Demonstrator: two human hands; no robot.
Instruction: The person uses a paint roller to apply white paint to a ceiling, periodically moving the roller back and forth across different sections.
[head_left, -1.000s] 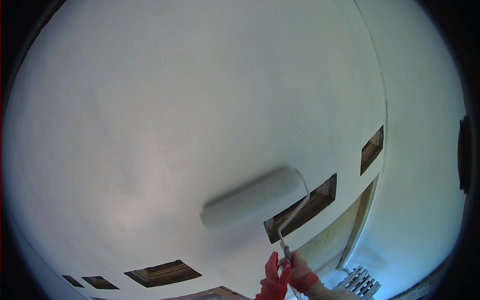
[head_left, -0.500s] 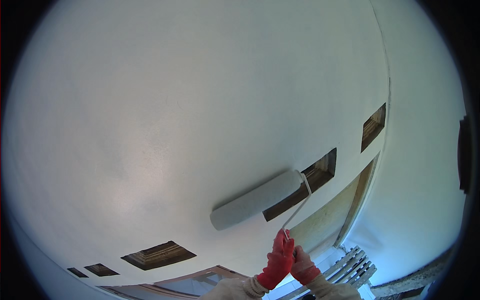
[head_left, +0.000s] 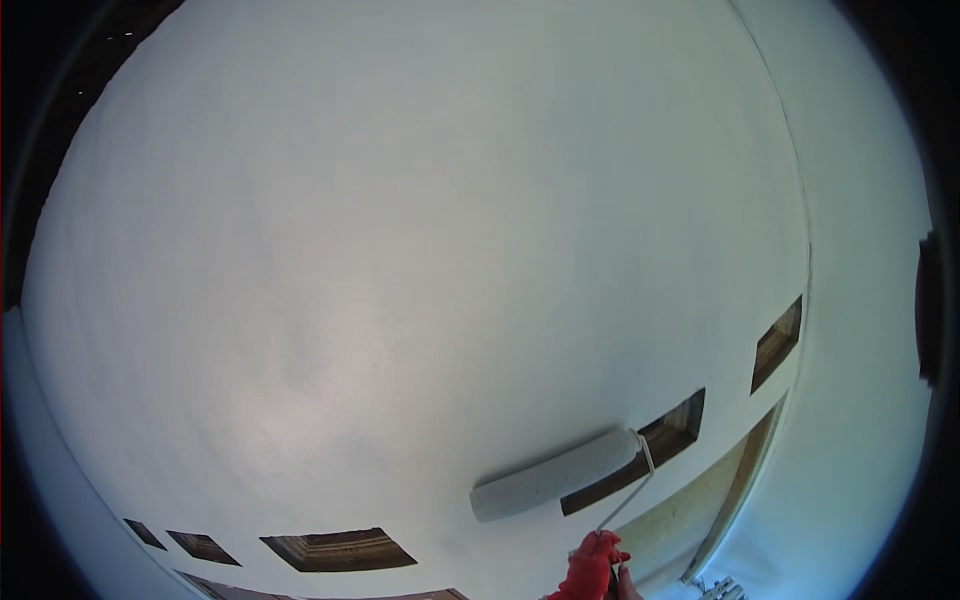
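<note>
Gloved hands on a paint roller, low against a pale surface

A person's left hand (head_left: 588, 568), in a red glove, is wrapped closely around the base of a paint roller (head_left: 555, 475) at the lower edge of the view, right of centre. The right hand (head_left: 627, 584) is beside it, just to the right; the border of the view cuts it off, so one cannot tell whether its fingers are closed on the handle.

From the left hand, a thin metal frame (head_left: 627, 502) slants up to the right, then bends back to the roller's right end. The roller's grey-white sleeve is tilted, its left end lower than its right, in front of a broad pale surface (head_left: 300, 230). A dark shadow runs along the sleeve's upper edge. Its right end overlaps a dark rectangular opening (head_left: 680, 428) in the surface, hiding part of it.

A smaller opening (head_left: 777, 347) sits farther right and higher, near a thin dark seam (head_left: 790, 130) that curves down the right side. Three more openings line the lower left, the largest (head_left: 338, 551) nearest the roller. Below and right of the roller is a beige panel (head_left: 685, 510) with a brown wooden edge (head_left: 742, 480). Grey slats (head_left: 722, 589) show at the bottom, right of the hands.
</note>
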